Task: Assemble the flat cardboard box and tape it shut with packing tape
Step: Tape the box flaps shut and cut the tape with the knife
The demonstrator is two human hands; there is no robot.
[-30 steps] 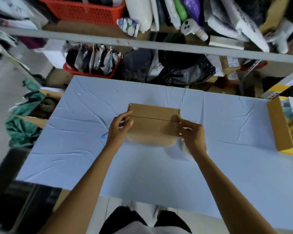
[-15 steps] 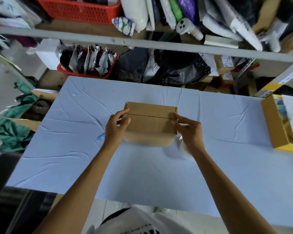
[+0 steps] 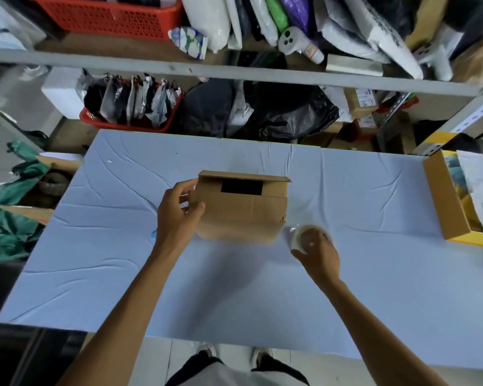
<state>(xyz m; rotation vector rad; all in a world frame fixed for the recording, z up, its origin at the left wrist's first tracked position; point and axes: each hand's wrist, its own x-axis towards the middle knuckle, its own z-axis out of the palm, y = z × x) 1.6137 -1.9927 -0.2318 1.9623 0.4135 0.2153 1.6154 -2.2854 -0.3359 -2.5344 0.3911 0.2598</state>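
— Where is the cardboard box [image 3: 240, 210] found?
— It is stood on the blue-covered table [image 3: 346, 288], its left end gripped by the left hand [image 3: 177, 215], thumb in front and fingers behind.
— And the packing tape [image 3: 304, 234]?
— Just right of the box, the roll is clasped from above by the right hand [image 3: 317, 252].
— Beyond that hand?
— An open yellow-edged carton [image 3: 444, 201] is seen far right.
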